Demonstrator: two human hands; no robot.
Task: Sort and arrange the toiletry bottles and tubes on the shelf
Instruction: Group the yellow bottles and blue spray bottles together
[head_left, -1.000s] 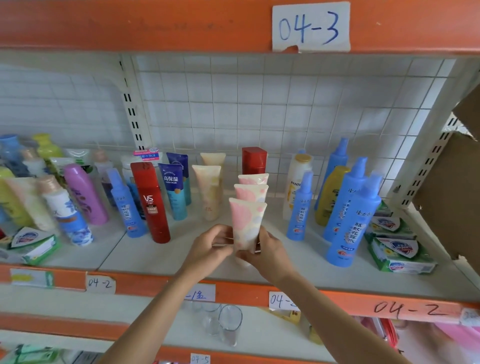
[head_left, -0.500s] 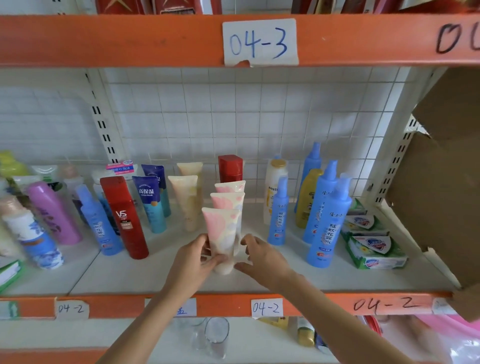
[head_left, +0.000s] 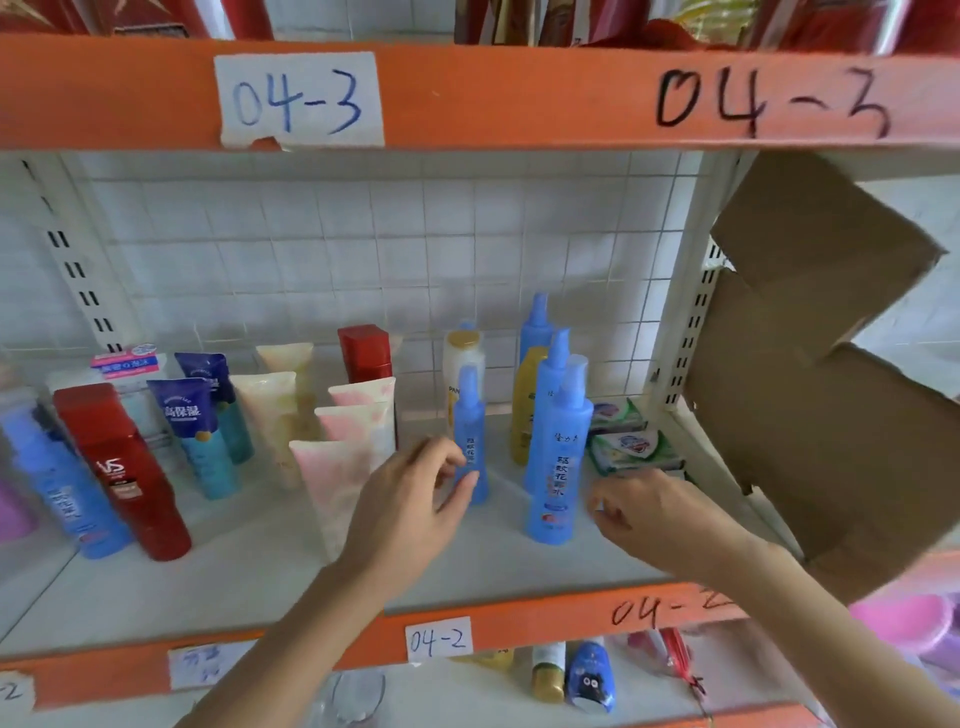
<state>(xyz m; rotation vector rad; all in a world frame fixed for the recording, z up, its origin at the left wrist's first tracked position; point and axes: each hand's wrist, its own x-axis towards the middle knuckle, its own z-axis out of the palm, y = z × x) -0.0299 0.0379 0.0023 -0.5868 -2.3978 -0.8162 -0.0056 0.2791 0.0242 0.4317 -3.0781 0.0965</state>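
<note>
A row of three pink-and-cream tubes stands on the white shelf (head_left: 234, 587); the front tube (head_left: 332, 478) is free of both hands. My left hand (head_left: 410, 499) hovers with loosely curled fingers just in front of a small blue spray bottle (head_left: 470, 431), holding nothing. My right hand (head_left: 644, 514) sits low beside the front tall blue spray bottle (head_left: 558, 457), fingers curled under and empty as far as I can see. More blue spray bottles, a yellow bottle (head_left: 524, 405) and a white bottle (head_left: 462, 353) stand behind.
Left of the tubes stand cream tubes (head_left: 270, 415), dark-blue tubes (head_left: 195, 431), a red VS bottle (head_left: 124, 473) and a blue bottle (head_left: 62, 493). Green soap packs (head_left: 631, 447) lie at the right. A cardboard flap (head_left: 831, 374) juts in from the right. A red box (head_left: 363, 353) stands at the back.
Both hands have let go of the front pink tube, which now stands on the shelf. They moved right toward the blue spray bottles, and the view swung right and up.
</note>
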